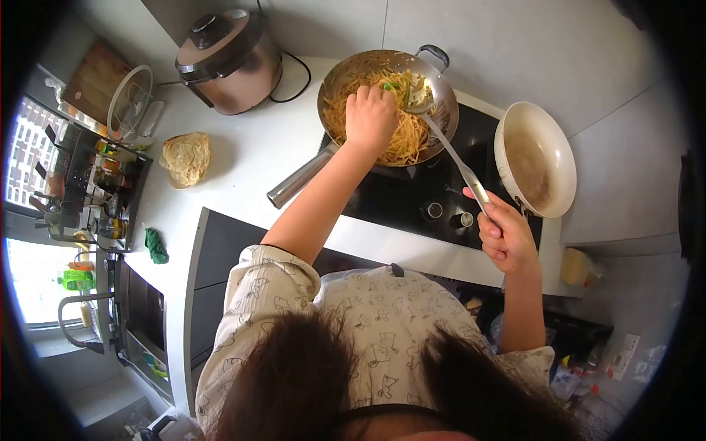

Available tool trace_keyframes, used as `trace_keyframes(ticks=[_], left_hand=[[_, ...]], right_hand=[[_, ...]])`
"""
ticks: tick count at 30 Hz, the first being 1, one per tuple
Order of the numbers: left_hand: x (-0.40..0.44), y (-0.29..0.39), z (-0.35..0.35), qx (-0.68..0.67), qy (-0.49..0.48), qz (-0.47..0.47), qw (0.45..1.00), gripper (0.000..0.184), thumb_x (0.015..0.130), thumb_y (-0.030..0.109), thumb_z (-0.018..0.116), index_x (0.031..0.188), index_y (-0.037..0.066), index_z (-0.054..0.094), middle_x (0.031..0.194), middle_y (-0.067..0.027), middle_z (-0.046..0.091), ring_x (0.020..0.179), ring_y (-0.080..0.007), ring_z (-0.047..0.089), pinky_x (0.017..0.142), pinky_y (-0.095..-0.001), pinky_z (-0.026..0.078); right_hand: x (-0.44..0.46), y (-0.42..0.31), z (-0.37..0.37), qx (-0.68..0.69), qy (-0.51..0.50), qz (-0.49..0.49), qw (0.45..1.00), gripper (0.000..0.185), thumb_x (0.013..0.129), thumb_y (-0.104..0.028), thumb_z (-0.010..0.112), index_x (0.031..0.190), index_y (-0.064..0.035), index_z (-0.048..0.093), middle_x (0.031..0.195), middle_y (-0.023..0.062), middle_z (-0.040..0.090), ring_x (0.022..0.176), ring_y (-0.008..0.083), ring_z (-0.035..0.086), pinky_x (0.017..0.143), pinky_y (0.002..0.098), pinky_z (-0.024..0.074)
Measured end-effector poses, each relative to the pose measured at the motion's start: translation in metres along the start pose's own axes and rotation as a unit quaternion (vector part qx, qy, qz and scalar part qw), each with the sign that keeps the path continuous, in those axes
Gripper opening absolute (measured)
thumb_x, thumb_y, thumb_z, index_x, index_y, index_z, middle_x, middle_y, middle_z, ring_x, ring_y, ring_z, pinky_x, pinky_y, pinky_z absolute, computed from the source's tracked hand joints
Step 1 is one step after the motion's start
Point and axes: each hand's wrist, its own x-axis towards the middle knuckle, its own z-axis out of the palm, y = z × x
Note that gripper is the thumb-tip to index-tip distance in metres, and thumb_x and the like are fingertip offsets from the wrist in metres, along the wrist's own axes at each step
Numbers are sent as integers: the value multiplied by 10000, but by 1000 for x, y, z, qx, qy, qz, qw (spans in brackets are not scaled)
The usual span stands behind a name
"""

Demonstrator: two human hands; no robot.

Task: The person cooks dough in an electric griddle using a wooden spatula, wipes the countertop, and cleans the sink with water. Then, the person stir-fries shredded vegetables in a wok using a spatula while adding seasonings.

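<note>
A wok [446,103] full of noodles [409,140] sits on the black stove [382,198]. Over the noodles is my left hand [371,116], its fingers bent down and together beside some green pieces; what they hold, if anything, is hidden. My right hand [506,231] is wrapped round the handle of a metal spatula [457,158]. The spatula's head lies in the right part of the wok, with noodles and green bits on it. The wok's long metal handle [303,175] points to the lower left, under my left forearm.
Right of the stove stands a white pan [562,158]. A rice cooker [235,66] is at the back left, with flatbread [185,158] and a green cloth [156,246] on the counter [243,158]. A rack of bottles [110,198] and a sink [143,309] are farther left.
</note>
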Motion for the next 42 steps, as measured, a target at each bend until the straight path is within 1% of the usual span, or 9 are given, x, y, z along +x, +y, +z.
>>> trace_keyframes(ticks=[9,12,15,18,21,25,28,34,42], left_hand=[[4,-6,-6,12,32,-6,999,52,758,161,633,743,120,604,825,-30,597,839,-239,567,732,-372,447],[6,-12,-20,5,-9,-15,1000,58,767,113,575,815,106,606,826,-53,605,882,-254,568,764,-388,438],[4,-20,-11,2,-15,-35,999,45,774,100,572,814,97,592,828,-58,609,862,-265,576,754,-396,452],[-5,-21,-6,-38,-18,-50,998,85,761,168,637,809,114,593,804,-39,619,857,-265,579,723,-398,475],[-17,-14,-13,-66,-41,-45,996,117,754,180,648,824,110,586,812,-50,627,858,-271,575,702,-399,479],[-24,-10,-19,-72,21,-88,993,185,740,187,685,857,106,566,796,-50,605,843,-279,563,734,-388,464],[-27,-12,-12,-71,44,-88,993,204,741,180,693,862,100,549,794,-49,597,819,-279,563,747,-384,454],[-29,-19,-2,-98,85,-71,989,154,745,142,658,829,99,536,762,-66,593,745,-276,568,694,-396,438],[-30,-22,-11,-144,97,-81,981,119,751,104,640,819,80,545,759,-80,603,743,-290,573,698,-400,468]], right_hand=[[2,5,-3,10,-22,-3,1000,361,990,-165,373,1319,-42,460,592,-36,383,381,18,237,324,177,214],[4,6,0,22,-17,4,1000,358,990,-162,378,1315,-40,462,598,-35,387,392,15,251,335,171,215],[6,9,4,30,2,6,1000,357,999,-152,363,1321,-28,457,584,-48,359,371,0,219,314,156,182],[7,10,2,35,-25,10,999,352,989,-157,382,1310,-38,466,601,-36,389,390,16,248,340,173,201],[7,10,6,38,-30,17,999,352,991,-158,381,1311,-38,464,600,-36,389,386,15,243,339,173,200],[5,9,13,40,-40,11,998,353,995,-160,373,1312,-35,462,599,-35,387,378,14,235,334,175,193],[1,7,19,44,-41,8,998,353,999,-165,368,1313,-34,461,595,-35,383,375,15,231,331,177,188],[-2,7,24,63,-51,5,997,353,1003,-178,370,1311,-35,465,592,-34,379,375,16,227,330,179,184],[3,13,20,82,-57,2,995,348,1001,-185,375,1304,-45,472,605,-38,387,389,13,240,340,175,186]])
